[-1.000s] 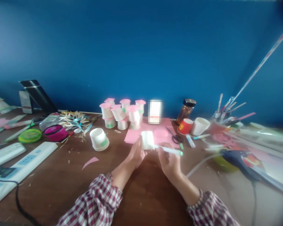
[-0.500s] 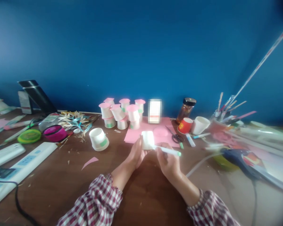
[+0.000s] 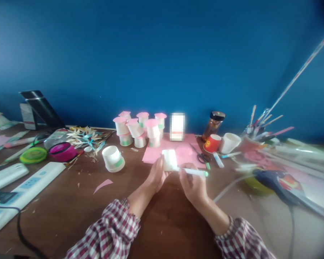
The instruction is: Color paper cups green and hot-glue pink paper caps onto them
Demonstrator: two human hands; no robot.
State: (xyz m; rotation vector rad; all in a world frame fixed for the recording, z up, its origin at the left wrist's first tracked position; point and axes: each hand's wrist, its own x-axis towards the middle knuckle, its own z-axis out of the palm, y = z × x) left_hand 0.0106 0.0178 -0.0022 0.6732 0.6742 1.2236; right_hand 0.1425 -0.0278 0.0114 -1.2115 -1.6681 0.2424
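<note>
My left hand (image 3: 157, 173) is wrapped round a small white paper cup (image 3: 169, 159) and holds it up over the front of the desk. In my right hand (image 3: 193, 185) is a white marker pen (image 3: 193, 172) with a green end pointing right; its other end meets the cup's lower right side. Beyond my hands lies a sheet of pink paper (image 3: 152, 155) with a pink round piece (image 3: 184, 150) on it. Black-handled scissors (image 3: 203, 157) rest at the sheet's right edge, beside a small green pen cap (image 3: 208, 166). Another white cup (image 3: 112, 158), with a green patch, stands to the left.
Several stacked cups with pink tops (image 3: 152, 124) stand behind. At left are a power strip (image 3: 29, 194), a magenta tape roll (image 3: 62, 151) and wood scraps (image 3: 89, 136). Rightward are a lidded jar (image 3: 214, 124), a red cup (image 3: 212, 143), a white cup (image 3: 230, 142) and a glue gun (image 3: 280, 185).
Almost nothing differs. The marker's green end has dipped or shifted very slightly, and the whole view has moved a little; both hands keep their hold.
</note>
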